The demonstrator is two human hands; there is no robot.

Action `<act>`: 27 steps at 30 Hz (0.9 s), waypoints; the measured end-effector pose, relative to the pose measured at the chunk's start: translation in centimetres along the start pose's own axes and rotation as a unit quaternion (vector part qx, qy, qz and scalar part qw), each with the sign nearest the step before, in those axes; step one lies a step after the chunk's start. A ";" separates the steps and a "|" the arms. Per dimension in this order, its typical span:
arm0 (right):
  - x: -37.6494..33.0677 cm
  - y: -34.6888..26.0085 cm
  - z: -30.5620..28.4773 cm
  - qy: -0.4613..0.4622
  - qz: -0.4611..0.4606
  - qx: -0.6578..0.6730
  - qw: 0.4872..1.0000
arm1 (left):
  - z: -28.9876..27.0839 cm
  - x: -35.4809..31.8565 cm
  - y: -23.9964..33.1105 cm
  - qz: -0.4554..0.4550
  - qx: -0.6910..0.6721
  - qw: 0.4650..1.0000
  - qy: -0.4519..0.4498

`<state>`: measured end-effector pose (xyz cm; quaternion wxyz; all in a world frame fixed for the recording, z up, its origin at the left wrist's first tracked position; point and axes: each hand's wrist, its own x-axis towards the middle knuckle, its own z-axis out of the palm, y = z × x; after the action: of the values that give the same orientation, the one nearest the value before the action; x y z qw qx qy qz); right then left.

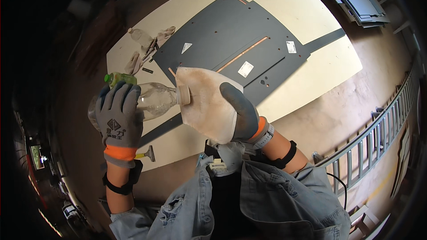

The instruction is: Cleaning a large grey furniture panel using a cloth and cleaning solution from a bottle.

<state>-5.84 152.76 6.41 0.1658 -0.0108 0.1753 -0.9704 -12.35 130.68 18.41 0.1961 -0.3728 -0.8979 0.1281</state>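
My left hand [118,120], in a grey glove with an orange cuff, is wrapped round a large clear plastic bottle [159,100]. The bottle lies tilted sideways, its pale capped neck pointing right against a white cloth [205,100] with brownish stains. On the cloth's right side, my gloved right hand [241,114] grips it, thumb across the front and the other fingers hidden behind. Whether any liquid leaves the bottle cannot be made out. Beneath and beyond both hands lies a dark grey panel [222,31] with copper-coloured strips, small holes and white labels.
A cream-coloured table [331,78] carries the panel. Along its left side are a green bottle [120,78], a clear jug [140,37], crumpled gloves [133,63] and a yellow-handled scraper [150,153]. A metal ladder-like frame [369,138] stands at right; stacked panels [356,0] are at far right.
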 end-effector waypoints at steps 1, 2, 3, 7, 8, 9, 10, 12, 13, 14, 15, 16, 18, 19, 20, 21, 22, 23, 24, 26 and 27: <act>0.3 0.3 -0.5 -0.004 -0.003 0.018 1.000 | -0.2 -0.1 0.2 0.000 0.000 1.000 0.001; 0.5 0.3 -0.8 -0.008 -0.006 0.036 0.999 | -0.2 -0.1 0.3 -0.001 0.000 1.000 0.002; 0.6 0.4 -0.9 -0.008 -0.004 0.036 0.999 | -0.3 -0.5 0.4 -0.003 -0.006 1.000 -0.002; 0.7 0.2 -0.7 0.013 0.021 0.074 0.997 | -0.6 -0.8 0.8 0.005 -0.014 1.000 -0.011; 0.6 0.1 -0.6 0.013 0.021 0.074 0.997 | -0.6 -0.7 0.7 0.001 -0.013 1.000 -0.014; 0.6 0.1 -0.5 0.011 0.027 0.075 0.997 | -0.6 -0.5 0.5 -0.006 -0.014 1.000 -0.018; 0.6 0.1 -0.4 0.009 0.020 0.069 0.997 | -0.7 -0.3 0.3 -0.013 -0.015 1.000 -0.022; 0.5 0.0 0.2 0.005 0.018 0.064 0.998 | -0.7 0.0 -0.1 -0.017 -0.005 1.000 -0.014; 0.4 -0.2 0.7 0.006 0.025 0.082 0.996 | -0.9 0.2 -0.3 -0.015 0.008 1.000 -0.003; 0.4 -0.2 0.9 0.007 0.031 0.099 0.995 | -1.0 0.4 -0.5 -0.012 0.021 1.000 0.008; 0.5 -0.3 0.9 0.006 0.034 0.098 0.995 | -1.1 0.6 -0.6 -0.012 0.027 1.000 0.006; 0.5 -0.4 0.9 0.001 0.030 0.101 0.994 | -1.3 0.7 -0.7 -0.015 0.028 0.999 0.006; 0.6 -0.6 0.7 -0.005 0.026 0.103 0.994 | -1.4 0.9 -0.8 -0.016 0.038 0.999 0.004; 0.6 -0.9 0.4 -0.012 0.026 0.102 0.994 | -1.4 0.8 -0.7 -0.018 0.038 0.999 0.004; 0.6 -1.2 0.2 -0.019 0.027 0.101 0.994 | -1.4 0.6 -0.4 -0.014 0.033 0.999 0.004; 0.6 -1.4 -0.2 -0.020 0.029 0.100 0.994 | -1.3 0.2 -0.2 -0.010 0.028 1.000 0.002; 0.7 -1.7 -0.5 -0.012 0.033 0.107 0.994 | -1.1 -0.2 -0.1 -0.013 0.029 0.999 0.001; 0.8 -1.8 -0.6 -0.003 0.038 0.113 0.993 | -0.8 -0.6 0.1 -0.014 0.019 1.000 -0.008; 0.8 -1.9 -0.6 -0.003 0.042 0.112 0.993 | -0.6 -1.0 0.2 -0.016 0.009 1.000 -0.017; 1.1 -2.0 -0.4 -0.005 0.024 0.112 0.993 | -0.7 -1.4 0.4 -0.024 0.001 0.999 -0.024; 1.2 -1.8 -0.4 -0.006 0.030 0.110 0.993 | -0.7 -1.6 0.4 -0.028 0.001 0.999 -0.027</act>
<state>-7.59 154.11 6.66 0.1959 0.0074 0.0664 -0.9783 -10.77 129.88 18.46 0.1751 -0.3440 -0.9128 0.1334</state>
